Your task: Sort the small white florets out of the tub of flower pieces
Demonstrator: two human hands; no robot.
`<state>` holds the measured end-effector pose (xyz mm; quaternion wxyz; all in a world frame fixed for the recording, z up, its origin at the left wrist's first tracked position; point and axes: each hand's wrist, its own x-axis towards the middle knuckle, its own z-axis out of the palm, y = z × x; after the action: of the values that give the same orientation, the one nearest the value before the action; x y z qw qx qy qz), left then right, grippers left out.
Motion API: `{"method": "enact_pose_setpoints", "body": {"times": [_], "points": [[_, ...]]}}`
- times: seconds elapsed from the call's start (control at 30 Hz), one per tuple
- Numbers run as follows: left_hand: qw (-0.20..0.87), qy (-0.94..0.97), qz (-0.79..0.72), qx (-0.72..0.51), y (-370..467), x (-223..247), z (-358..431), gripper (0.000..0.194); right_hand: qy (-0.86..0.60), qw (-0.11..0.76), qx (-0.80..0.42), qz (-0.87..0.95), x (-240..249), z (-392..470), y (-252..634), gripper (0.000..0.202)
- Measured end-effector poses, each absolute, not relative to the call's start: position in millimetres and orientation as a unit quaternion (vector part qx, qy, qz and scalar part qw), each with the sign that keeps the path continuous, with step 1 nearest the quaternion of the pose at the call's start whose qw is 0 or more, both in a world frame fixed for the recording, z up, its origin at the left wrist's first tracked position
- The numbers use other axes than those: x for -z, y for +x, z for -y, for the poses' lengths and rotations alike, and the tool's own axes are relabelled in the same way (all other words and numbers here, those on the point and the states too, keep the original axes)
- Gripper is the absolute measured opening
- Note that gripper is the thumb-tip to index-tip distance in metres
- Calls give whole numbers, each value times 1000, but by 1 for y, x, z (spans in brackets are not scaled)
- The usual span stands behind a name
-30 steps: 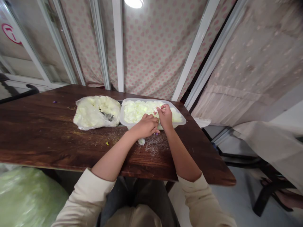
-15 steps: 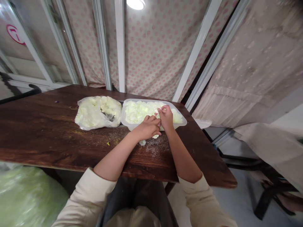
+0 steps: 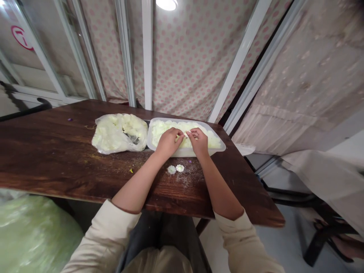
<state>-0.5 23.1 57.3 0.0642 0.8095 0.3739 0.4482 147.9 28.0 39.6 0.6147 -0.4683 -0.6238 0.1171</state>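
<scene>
Both my hands are held over a translucent plastic tub [image 3: 186, 153] filled with pale yellow-green, petal-like pieces [image 3: 162, 128]. My left hand [image 3: 170, 141] has thumb and fingertips pinched together. Opposite it, my right hand [image 3: 199, 141] is pinched too, its fingertips almost meeting the left ones. A small whitish piece [image 3: 186, 134] shows between the fingertips, too small to name. On the table in front of the tub lie two small round pieces with scalloped edges, a greyish-white one [image 3: 171, 169] and a white one [image 3: 180, 168] with a greenish middle.
A clear plastic bag [image 3: 118, 134] of similar pale pieces stands left of the tub on the dark wooden table [image 3: 57, 159]. Fine white grains and a yellow scrap [image 3: 131, 170] lie near the front. A large pale-green bag [image 3: 36, 235] sits below at left.
My left hand has moved from the tub's front edge up over it and now pinches beside the right. The two scalloped pieces have come into full view on the table.
</scene>
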Motion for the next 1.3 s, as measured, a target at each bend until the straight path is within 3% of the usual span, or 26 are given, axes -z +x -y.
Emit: {"method": "enact_pose_setpoints", "body": {"times": [0.37, 0.73, 1.0, 1.3], "points": [[231, 757, -366, -489, -3, -52, -37, 25, -413, 583, -117, 689, -41, -23, 149, 25], [218, 761, -343, -506, -5, -51, -40, 18, -423, 577, -95, 692, -40, -23, 149, 22], [193, 787, -317, -493, -8, -53, -39, 12, -430, 542, -42, 721, -34, -29, 150, 30], [176, 810, -312, -463, -6, -49, -41, 15, -446, 538, -13, 715, -33, -30, 151, 24]]}}
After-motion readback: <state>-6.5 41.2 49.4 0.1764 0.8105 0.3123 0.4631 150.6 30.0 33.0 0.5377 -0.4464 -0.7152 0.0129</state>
